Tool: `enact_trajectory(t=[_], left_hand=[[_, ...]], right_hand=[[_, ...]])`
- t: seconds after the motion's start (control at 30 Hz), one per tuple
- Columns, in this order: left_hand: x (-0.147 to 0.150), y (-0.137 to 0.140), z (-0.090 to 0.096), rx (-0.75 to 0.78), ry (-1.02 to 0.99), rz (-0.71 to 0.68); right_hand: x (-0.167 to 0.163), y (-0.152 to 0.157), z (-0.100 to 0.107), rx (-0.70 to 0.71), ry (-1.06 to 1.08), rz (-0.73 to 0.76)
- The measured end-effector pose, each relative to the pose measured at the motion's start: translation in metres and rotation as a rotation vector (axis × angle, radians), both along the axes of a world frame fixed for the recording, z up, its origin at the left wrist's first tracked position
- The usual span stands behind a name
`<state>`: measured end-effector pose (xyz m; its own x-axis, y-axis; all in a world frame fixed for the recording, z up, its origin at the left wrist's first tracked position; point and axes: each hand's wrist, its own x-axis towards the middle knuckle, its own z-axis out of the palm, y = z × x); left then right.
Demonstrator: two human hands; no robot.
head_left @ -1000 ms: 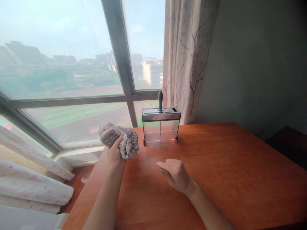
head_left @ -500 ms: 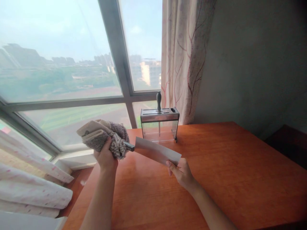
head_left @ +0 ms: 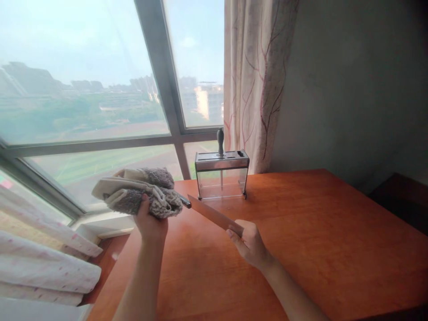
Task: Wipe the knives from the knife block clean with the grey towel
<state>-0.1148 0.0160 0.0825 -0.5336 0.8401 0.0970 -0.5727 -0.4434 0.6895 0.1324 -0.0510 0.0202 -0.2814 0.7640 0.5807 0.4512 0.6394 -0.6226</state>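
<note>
Knife (head_left: 213, 214) has rolled: half a second ago you had its flat face broad to the camera, now it shows as a narrow, slanting strip. It's in the air over the table (head_left: 301, 240), between your hands, in front of the block (head_left: 222, 161). Your right hand (head_left: 249, 243) is closed on the far end of the blade, thumb pressed on the near side, no slack visible; the other fingertips are hidden, and I can't tell which edge is sharp. Your left hand (head_left: 152, 223) is wrapped under the cloth (head_left: 130, 194), thumb on top, fingers mostly out of sight. The handle (head_left: 186, 202) runs into the cloth at its right end; can't tell how tightly it's gripped in there. Cloth has also shifted a bit left and opened out longer. My read: you're turning the blade by its end while the cloth takes the handle end, so your right-hand hold matters most, being bare on metal. Block hasn't been touched, rod (head_left: 220, 142) upright in it, dark grip on top.
</note>
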Motion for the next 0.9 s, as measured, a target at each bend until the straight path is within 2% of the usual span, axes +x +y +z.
enact_trajectory(t=[0.07,0.13,0.23,0.33,0.47,0.7,0.9], left_hand=[[0.014,-0.003,-0.002,0.042,0.009,-0.009],[0.022,-0.005,-0.005,0.004,0.018,-0.099],[0.023,-0.007,-0.006,-0.057,0.0,-0.209],[0.02,-0.008,-0.002,-0.043,-0.038,-0.221],[0.016,-0.007,0.004,-0.011,-0.077,-0.218],[0.009,-0.004,0.007,-0.028,-0.168,-0.179],[-0.01,-0.006,0.006,0.043,-0.114,-0.128]], right_hand=[[-0.002,-0.001,0.001,0.088,-0.09,0.033],[-0.003,-0.002,0.003,0.137,-0.164,0.067],[-0.005,-0.005,0.005,0.159,-0.184,0.06],[-0.005,-0.006,0.005,0.153,-0.148,0.03],[-0.005,-0.005,0.002,0.103,-0.098,-0.004],[-0.004,-0.002,0.0,-0.064,0.053,-0.019],[-0.003,-0.001,-0.001,-0.146,0.146,-0.016]])
